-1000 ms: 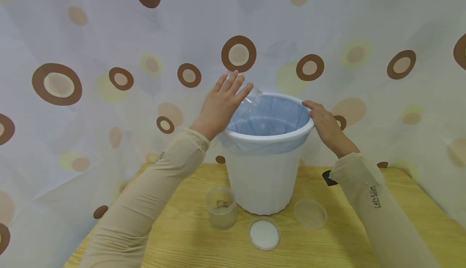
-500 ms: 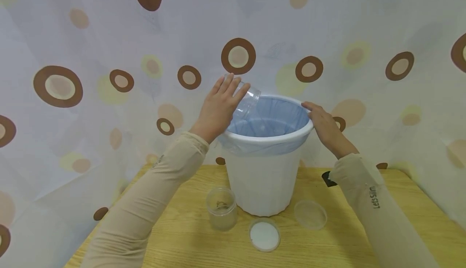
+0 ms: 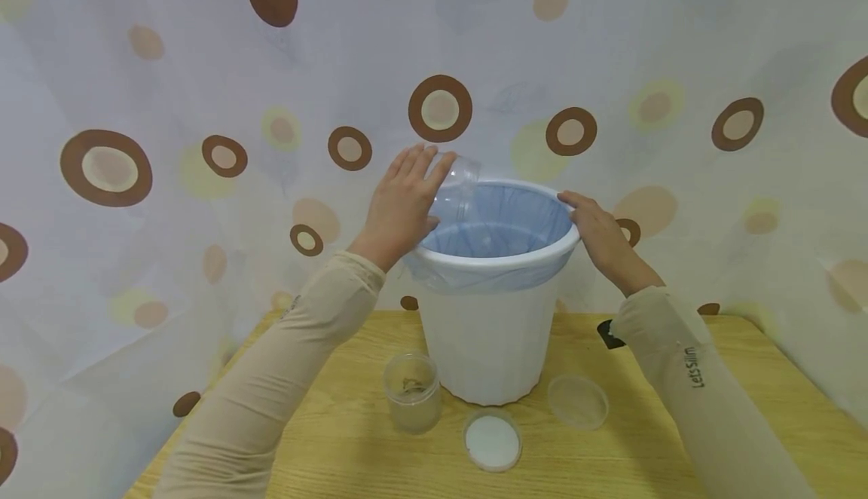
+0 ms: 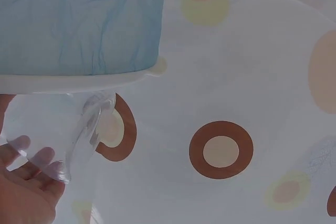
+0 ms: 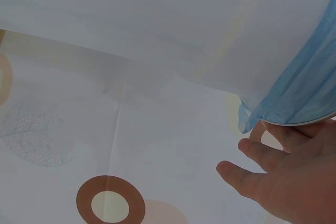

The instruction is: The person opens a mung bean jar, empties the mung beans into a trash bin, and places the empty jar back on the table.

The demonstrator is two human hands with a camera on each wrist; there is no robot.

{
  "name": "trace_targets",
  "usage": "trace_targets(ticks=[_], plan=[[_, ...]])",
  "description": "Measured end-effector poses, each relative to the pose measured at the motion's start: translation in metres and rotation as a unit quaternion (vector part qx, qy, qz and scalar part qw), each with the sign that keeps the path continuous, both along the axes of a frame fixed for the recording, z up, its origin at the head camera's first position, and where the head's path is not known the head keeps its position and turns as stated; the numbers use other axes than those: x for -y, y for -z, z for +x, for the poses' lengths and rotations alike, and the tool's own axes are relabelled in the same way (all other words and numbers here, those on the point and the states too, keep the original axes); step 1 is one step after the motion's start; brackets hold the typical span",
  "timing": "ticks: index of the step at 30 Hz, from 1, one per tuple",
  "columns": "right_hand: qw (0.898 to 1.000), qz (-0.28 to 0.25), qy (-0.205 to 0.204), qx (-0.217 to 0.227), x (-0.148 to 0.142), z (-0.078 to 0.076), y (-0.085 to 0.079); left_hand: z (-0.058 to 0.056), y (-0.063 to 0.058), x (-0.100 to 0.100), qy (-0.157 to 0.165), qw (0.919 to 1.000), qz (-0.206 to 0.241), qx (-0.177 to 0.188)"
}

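Note:
A white bin with a blue liner folded over its rim stands upright on the table. My left hand holds a clear plastic jar, tipped on its side at the left of the bin's opening. In the left wrist view, the fingers of this hand show around the clear jar wall, close by the rim. My right hand rests on the bin's right rim. Its fingers are stretched out beside the blue liner in the right wrist view.
A second clear jar with something brownish inside stands left of the bin's base. In front lies a round lid with a white disc; a translucent lid lies to its right. A patterned sheet hangs behind the wooden table.
My left hand has shifted slightly down and left, and the jar in it has turned a little. The right hand stays on the rim.

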State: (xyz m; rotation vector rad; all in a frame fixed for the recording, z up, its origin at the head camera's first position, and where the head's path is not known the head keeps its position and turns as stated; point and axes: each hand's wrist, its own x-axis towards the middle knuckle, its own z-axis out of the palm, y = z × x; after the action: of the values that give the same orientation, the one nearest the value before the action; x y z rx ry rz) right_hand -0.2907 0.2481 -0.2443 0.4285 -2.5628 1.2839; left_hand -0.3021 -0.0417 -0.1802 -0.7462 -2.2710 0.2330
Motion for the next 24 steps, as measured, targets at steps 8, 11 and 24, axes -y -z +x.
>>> trace_targets(ticks=[8, 11, 24], plan=[[1.0, 0.009, -0.002, -0.005, 0.001, 0.0004, -0.0008, -0.0006, 0.0029, 0.003, 0.035, 0.9977, 0.057, 0.008], [1.0, 0.013, -0.002, -0.002, 0.0008, 0.0001, -0.0006, -0.0023, 0.0052, 0.004, 0.049, 0.9961, 0.074, -0.001], [1.0, 0.013, 0.002, -0.003, 0.0007, 0.0005, -0.0013, -0.0043, 0.0085, 0.0052, 0.068, 0.9854, 0.154, -0.025]])
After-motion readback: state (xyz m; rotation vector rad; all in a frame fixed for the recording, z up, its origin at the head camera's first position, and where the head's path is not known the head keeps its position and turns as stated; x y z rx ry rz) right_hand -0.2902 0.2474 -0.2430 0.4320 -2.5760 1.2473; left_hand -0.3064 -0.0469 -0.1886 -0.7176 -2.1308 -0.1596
